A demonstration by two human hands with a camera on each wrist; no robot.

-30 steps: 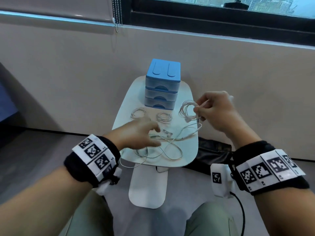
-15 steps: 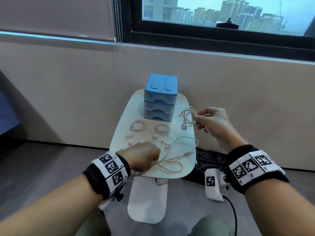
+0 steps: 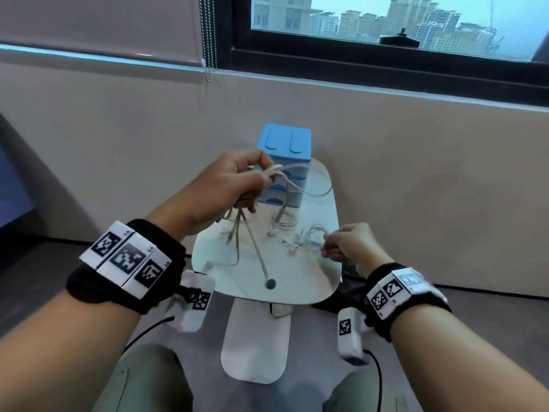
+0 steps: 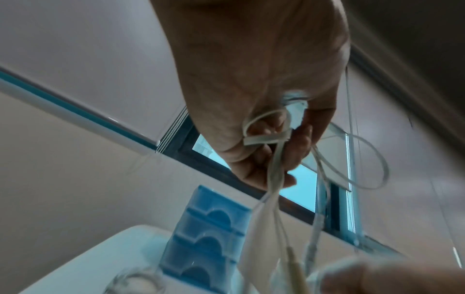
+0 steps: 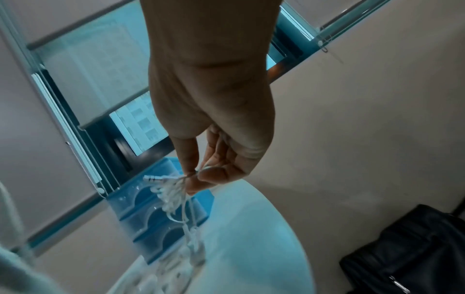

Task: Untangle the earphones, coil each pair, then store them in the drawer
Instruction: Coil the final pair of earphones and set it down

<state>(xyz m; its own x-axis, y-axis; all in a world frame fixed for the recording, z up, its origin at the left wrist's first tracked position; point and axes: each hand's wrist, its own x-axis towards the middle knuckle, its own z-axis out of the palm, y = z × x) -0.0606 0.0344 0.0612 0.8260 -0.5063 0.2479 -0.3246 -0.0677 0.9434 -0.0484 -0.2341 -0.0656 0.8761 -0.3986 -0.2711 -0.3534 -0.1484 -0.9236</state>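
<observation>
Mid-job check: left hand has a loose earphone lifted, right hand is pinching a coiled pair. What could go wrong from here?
1. The loose earphone cable hangs from the left hand over the coiled pair on the table; its ends may snag and drag that coil.
2. The right hand only pinches its coiled earphones, so the loops could spring open.
3. The blue drawer unit looks closed, and both hands are occupied.

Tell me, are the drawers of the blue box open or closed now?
Closed. All three drawer fronts of the blue drawer box sit flush with its frame in the head and wrist views; none is pulled out.
</observation>
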